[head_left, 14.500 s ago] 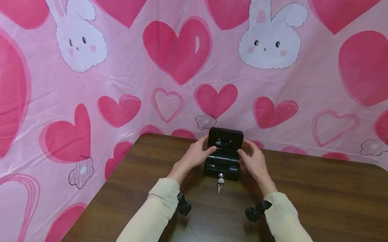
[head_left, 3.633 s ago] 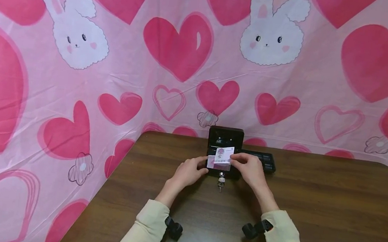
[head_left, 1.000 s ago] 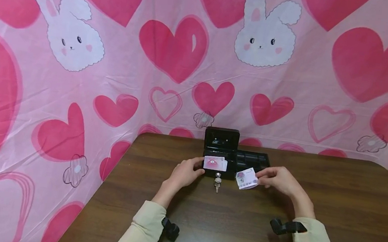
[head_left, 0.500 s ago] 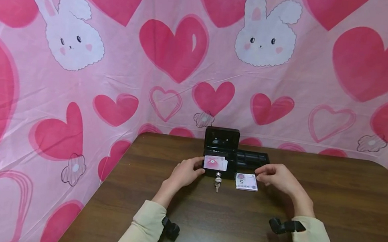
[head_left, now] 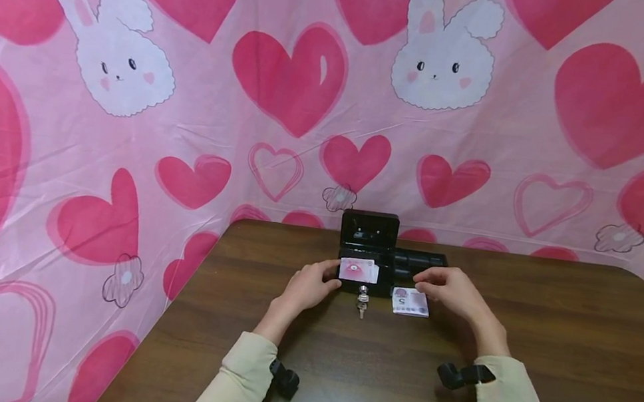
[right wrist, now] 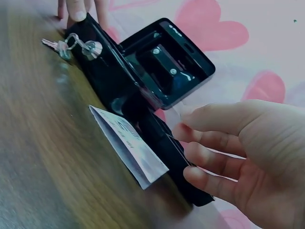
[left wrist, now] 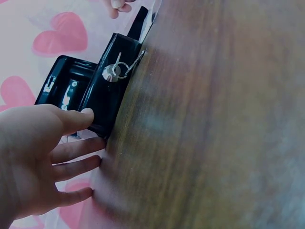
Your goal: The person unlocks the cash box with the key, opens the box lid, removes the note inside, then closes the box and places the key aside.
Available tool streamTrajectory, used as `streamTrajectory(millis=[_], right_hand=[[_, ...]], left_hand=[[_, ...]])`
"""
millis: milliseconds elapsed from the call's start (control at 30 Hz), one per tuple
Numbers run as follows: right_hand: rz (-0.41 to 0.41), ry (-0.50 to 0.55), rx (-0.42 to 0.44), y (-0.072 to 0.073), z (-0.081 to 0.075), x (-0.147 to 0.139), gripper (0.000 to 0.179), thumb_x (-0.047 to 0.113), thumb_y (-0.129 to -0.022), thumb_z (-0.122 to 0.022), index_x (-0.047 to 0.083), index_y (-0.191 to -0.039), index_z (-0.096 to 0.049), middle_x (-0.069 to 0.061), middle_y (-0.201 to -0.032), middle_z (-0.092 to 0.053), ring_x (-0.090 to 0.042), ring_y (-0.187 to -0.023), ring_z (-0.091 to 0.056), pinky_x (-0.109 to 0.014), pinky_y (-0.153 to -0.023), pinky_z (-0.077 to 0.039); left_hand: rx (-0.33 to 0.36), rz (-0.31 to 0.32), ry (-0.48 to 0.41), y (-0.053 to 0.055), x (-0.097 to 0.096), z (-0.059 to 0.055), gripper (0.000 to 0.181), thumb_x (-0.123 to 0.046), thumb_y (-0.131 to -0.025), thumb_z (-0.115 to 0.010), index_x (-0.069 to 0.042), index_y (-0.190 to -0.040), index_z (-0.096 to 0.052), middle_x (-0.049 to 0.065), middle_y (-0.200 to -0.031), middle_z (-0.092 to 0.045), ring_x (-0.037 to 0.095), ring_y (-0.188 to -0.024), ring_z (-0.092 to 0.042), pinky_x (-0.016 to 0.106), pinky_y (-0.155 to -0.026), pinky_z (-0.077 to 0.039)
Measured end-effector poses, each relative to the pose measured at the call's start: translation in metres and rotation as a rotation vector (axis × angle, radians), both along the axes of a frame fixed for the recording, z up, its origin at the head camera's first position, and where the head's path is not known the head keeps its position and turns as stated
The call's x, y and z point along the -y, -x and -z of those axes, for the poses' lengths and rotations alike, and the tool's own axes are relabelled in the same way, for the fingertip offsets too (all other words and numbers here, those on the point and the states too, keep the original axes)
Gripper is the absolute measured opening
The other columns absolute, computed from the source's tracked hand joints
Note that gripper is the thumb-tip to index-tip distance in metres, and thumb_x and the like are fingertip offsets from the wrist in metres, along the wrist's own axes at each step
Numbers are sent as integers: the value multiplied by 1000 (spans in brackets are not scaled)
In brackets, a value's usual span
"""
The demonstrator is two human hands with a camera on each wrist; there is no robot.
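A small black cash box (head_left: pixel 370 227) stands on the table with its lid up and a ring of keys (head_left: pixel 362 306) hanging from its front lock. Pinkish banknotes (head_left: pixel 357 270) lie in it. My left hand (head_left: pixel 306 288) touches the box's left end, thumb near the front corner and the other fingers fairly straight, as the left wrist view shows. A folded banknote marked 5 (head_left: pixel 410 303) rests on the table beside the box's right front corner. Above and behind it hovers my right hand (head_left: pixel 458 291), its fingers loosely bent, thumb near the index finger, with nothing seen held.
A black tray (head_left: pixel 423 260) with compartments lies against the right side of the cash box. The brown wooden table (head_left: pixel 569 345) ends at a pink cloth (head_left: pixel 204 79) printed with hearts and rabbits. Each wrist wears a small black camera.
The tray was lifted out and set at the right. My right hand carried the folded banknote from the box to the table, let go and shifted slightly left. The left hand stays at the box.
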State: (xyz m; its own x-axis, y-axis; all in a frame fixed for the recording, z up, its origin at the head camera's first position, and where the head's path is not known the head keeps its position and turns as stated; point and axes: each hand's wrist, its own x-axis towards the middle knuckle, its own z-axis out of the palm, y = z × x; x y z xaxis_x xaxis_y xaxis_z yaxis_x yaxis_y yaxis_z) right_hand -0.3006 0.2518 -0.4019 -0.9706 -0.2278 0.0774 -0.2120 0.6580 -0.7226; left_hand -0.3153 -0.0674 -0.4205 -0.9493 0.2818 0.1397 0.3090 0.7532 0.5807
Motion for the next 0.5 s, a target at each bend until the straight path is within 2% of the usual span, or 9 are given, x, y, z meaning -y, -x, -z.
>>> streamTrajectory(millis=[133, 367, 500], right_hand=[[4, -20, -43, 1, -1, 6, 28, 26, -95, -66, 6, -114, -72, -14, -112, -71, -23, -91, -60, -31, -78, -53], [15, -32, -103, 2, -1, 16, 28, 27, -96, -65, 8, -114, -73, -14, -115, -71, -25, -99, -62, -43, -89, -55], [13, -19, -119, 2, -1, 20, 27, 25, -95, -66, 7, -114, -73, -13, -113, -72, -25, -97, -62, -45, -90, -54]], left_hand=[[-4, 1, 0, 0, 0, 0, 49, -29, -96, -64, -17, -143, -55, 10, -125, -69, 29, -115, -65, 52, -100, -47], [-1, 8, -6, -1, 0, 1, 49, -29, -97, -64, -18, -143, -54, 11, -126, -69, 29, -113, -65, 52, -99, -48], [-17, 5, 5, 1, 1, 2, 49, -29, -96, -65, -18, -143, -55, 10, -124, -70, 28, -114, -65, 51, -98, -48]])
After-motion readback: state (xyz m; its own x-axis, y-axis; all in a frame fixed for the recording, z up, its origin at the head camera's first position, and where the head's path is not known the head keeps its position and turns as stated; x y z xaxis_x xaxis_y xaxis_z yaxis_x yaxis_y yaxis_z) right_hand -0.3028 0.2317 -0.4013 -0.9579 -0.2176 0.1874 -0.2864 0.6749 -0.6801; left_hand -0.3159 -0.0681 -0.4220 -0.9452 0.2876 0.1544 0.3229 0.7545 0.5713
